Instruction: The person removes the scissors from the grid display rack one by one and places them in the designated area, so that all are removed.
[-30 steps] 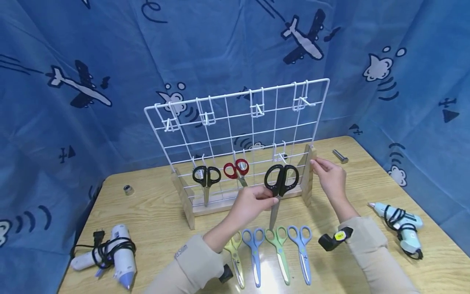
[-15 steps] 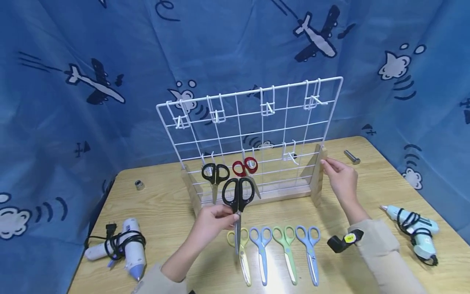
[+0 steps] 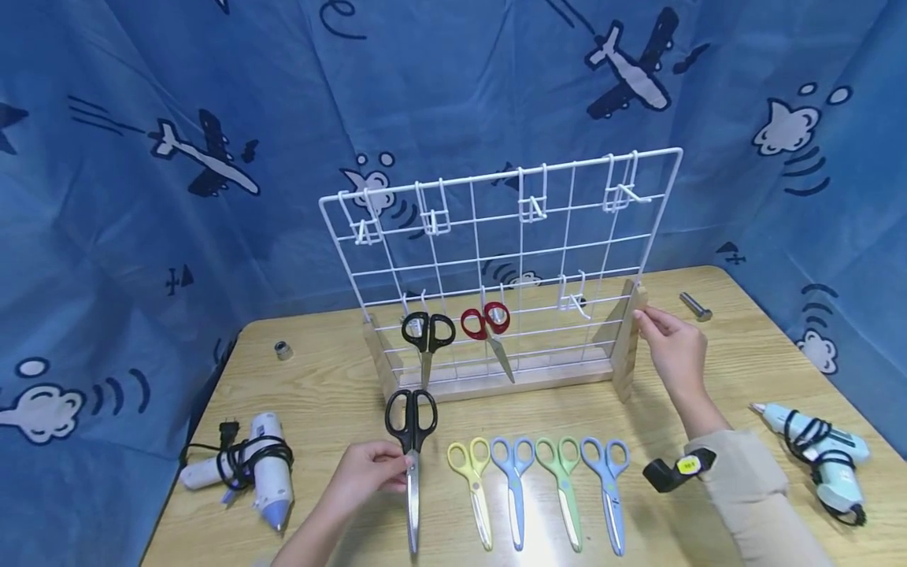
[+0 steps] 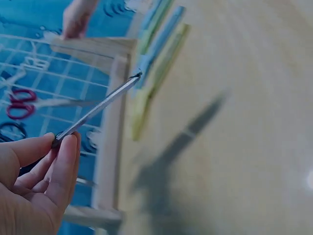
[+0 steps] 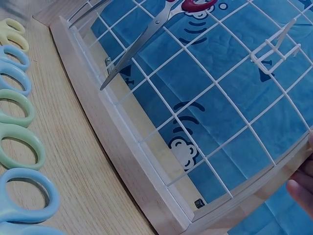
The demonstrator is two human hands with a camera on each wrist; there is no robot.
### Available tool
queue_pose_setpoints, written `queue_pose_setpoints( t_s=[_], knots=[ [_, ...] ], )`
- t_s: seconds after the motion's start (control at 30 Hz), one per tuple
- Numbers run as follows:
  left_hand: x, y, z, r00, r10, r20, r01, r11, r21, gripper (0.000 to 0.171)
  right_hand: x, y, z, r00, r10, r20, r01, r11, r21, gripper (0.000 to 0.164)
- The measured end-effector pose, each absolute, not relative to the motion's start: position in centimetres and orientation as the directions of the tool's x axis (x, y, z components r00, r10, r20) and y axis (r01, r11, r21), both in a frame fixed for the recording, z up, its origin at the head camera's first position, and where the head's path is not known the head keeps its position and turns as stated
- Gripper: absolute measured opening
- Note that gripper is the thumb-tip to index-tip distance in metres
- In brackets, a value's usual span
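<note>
The step in hand looks like placing the large black scissors (image 3: 411, 438), held at lower centre-left in the head view, handles up and blades down. The left hand (image 3: 372, 472) has its grip clamped on them near the pivot; their shadow in the left wrist view shows them off the bench (image 3: 326, 405). The next move probably calls for laying them flat, clear of the yellow scissors (image 3: 475, 478) just to their right. The left forearm slants up from the bottom edge. At centre-right, the right hand (image 3: 671, 350) pinches the rack's right wooden upright (image 3: 627, 350), its forearm rising from the lower right.
</note>
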State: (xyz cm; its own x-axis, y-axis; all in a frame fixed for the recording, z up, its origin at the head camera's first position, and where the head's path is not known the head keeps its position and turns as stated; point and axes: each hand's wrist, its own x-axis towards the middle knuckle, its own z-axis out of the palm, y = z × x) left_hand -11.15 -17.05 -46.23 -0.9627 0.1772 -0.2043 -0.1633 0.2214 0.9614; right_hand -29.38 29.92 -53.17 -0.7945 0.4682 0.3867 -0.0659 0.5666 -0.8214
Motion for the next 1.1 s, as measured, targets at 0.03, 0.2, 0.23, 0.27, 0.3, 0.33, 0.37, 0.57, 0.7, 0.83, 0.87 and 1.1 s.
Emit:
queue_pose_setpoints(
  t_s=[0.03,0.2,0.23,0.27,0.3,0.33,0.37,0.57,0.7,0.83,0.87,1.1],
  knots=[
    [-10.8,-17.0,-45.9,-0.961,0.166,-0.222,-0.181,0.23,0.956,0.029,-29.4,29.9,-53.2,-0.794,0.468,0.387,-0.067,0.566,-0.822,0.037],
    [-9.5,-17.0,-45.7,-0.94,0.153,-0.304,-0.256,0.267,0.929,0.022,-29.5,30.0,-53.1,-0.79,0.468,0.396,-0.075,0.567,-0.82,0.036],
    [-9.4,-17.1,-45.9,-0.936,0.158,-0.316,-0.267,0.272,0.925,0.021,-29.5,30.1,-53.1,-0.789,0.469,0.397,-0.074,0.568,-0.819,0.036],
    [-9.2,-17.1,-46.2,-0.932,0.164,-0.324,-0.272,0.275,0.922,0.02,-29.5,30.1,-53.1,-0.789,0.469,0.396,-0.071,0.571,-0.818,0.036],
    [-9.1,-17.0,-46.4,-0.929,0.169,-0.33,-0.277,0.277,0.92,0.02,-29.5,30.1,-53.1,-0.789,0.471,0.395,-0.067,0.573,-0.817,0.036],
    [-9.0,-17.0,-46.6,-0.925,0.175,-0.336,-0.28,0.282,0.918,0.019,-29.5,30.1,-53.1,-0.789,0.473,0.393,-0.065,0.572,-0.818,0.036],
    [-8.9,-17.0,-46.8,-0.923,0.182,-0.34,-0.281,0.283,0.917,0.019,-29.5,30.1,-53.1,-0.791,0.473,0.389,-0.063,0.568,-0.821,0.036],
    [-8.8,-16.9,-47.7,-0.912,0.186,-0.365,-0.306,0.284,0.909,0.019,-29.7,30.0,-53.1,-0.787,0.468,0.401,-0.084,0.562,-0.823,0.035],
    [-8.8,-16.5,-48.0,-0.914,0.168,-0.369,-0.309,0.3,0.903,0.017,-29.7,29.9,-53.1,-0.782,0.469,0.411,-0.081,0.577,-0.813,0.034],
    [-8.8,-16.0,-48.1,-0.922,0.139,-0.361,-0.299,0.334,0.894,0.016,-29.7,30.0,-53.1,-0.777,0.47,0.419,-0.087,0.579,-0.811,0.034],
    [-8.7,-15.9,-48.1,-0.924,0.13,-0.36,-0.298,0.344,0.89,0.015,-29.7,30.1,-53.1,-0.777,0.47,0.419,-0.092,0.573,-0.814,0.034],
    [-8.4,-15.4,-47.9,-0.936,0.097,-0.337,-0.263,0.441,0.858,0.013,-29.5,30.1,-53.2,-0.784,0.468,0.407,-0.097,0.556,-0.825,0.034]
  ],
)
